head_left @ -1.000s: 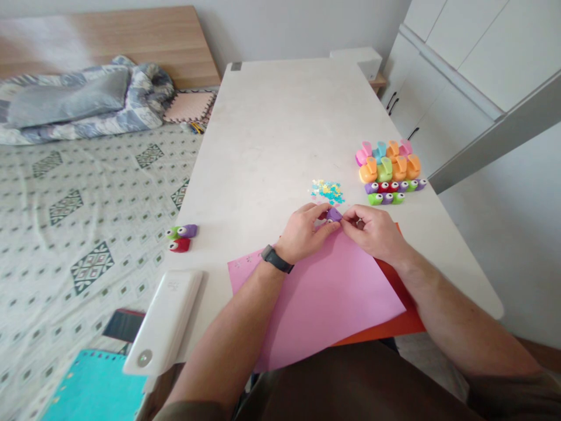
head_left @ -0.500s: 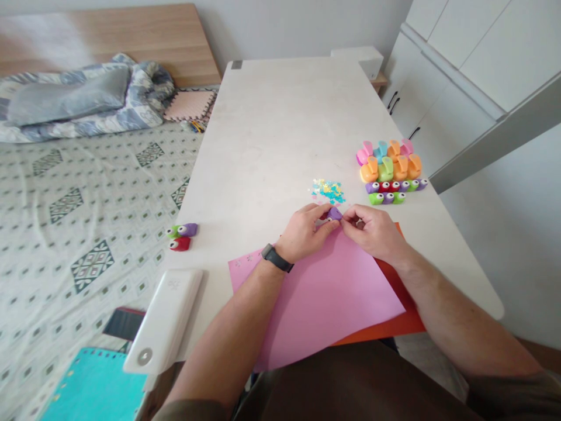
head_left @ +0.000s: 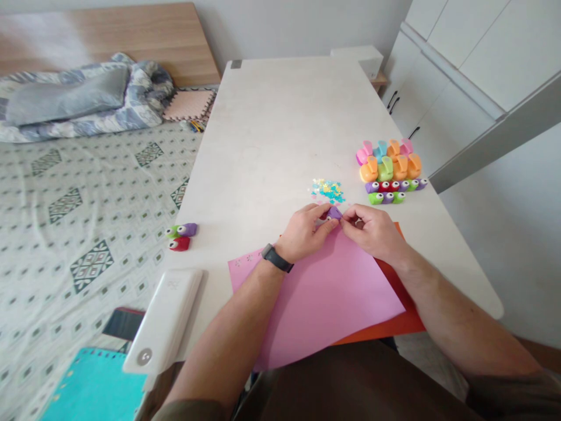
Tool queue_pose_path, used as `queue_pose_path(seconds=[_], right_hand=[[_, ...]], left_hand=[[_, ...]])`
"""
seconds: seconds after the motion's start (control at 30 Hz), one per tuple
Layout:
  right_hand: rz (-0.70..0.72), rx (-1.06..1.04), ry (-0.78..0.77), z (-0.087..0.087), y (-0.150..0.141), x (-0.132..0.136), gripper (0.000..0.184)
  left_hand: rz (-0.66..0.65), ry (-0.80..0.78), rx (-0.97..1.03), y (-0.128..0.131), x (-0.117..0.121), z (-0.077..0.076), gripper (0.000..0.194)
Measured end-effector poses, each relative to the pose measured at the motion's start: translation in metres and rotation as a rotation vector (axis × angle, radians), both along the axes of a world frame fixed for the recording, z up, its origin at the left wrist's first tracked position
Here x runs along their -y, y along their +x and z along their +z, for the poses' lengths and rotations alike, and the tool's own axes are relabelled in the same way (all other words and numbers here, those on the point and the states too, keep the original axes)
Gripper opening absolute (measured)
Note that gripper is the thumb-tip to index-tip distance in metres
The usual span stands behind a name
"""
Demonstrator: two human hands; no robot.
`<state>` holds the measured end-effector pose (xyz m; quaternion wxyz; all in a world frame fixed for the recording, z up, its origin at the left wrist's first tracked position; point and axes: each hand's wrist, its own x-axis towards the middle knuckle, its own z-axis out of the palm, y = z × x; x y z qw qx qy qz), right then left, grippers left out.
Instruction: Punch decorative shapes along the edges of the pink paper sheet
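My left hand (head_left: 304,233) grips the purple plastic punch (head_left: 335,212) at the far side of the pink paper sheet (head_left: 324,292); beside it, my right hand (head_left: 372,230) curls, grip unclear. Beyond lies blue-yellow confetti (head_left: 328,190); rightward, colourful plastic punches (head_left: 385,169) near the white desk's (head_left: 272,134) edge.

The purple punch (head_left: 335,213) looks smooth plastic; the pink sheet (head_left: 333,286) is matt paper; the headboard (head_left: 144,38), smooth wood.

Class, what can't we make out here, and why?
Head view: part of the purple punch, hidden by the left hand.
Head view: whether the right hand grips anything; too small.
Head view: most of the orange sheet, under pink paper.
Head view: turquoise sheet, cut off by bottom edge.
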<state>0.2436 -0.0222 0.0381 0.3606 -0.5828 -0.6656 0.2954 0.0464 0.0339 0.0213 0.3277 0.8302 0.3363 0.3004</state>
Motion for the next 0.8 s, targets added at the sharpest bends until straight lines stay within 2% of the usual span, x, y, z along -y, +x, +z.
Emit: queue_pose_path(seconds=[0.37, 0.57, 0.8], right_hand=[[-0.015, 0.039, 0.003, -0.0025, 0.0004, 0.0004, 0.009], [-0.053, 0.12, 0.087, -0.0044, 0.0018, -0.0015, 0.006], [-0.054, 0.155, 0.099, -0.0083, 0.0037, -0.0009, 0.009]], left_hand=[[0.004, 0.007, 0.006, 0.0004, 0.001, 0.0011, 0.028], [0.017, 0.021, 0.014, -0.0008, 0.0, 0.0011, 0.03], [0.028, 0.025, 0.006, -0.0005, -0.0006, -0.0023, 0.033]])
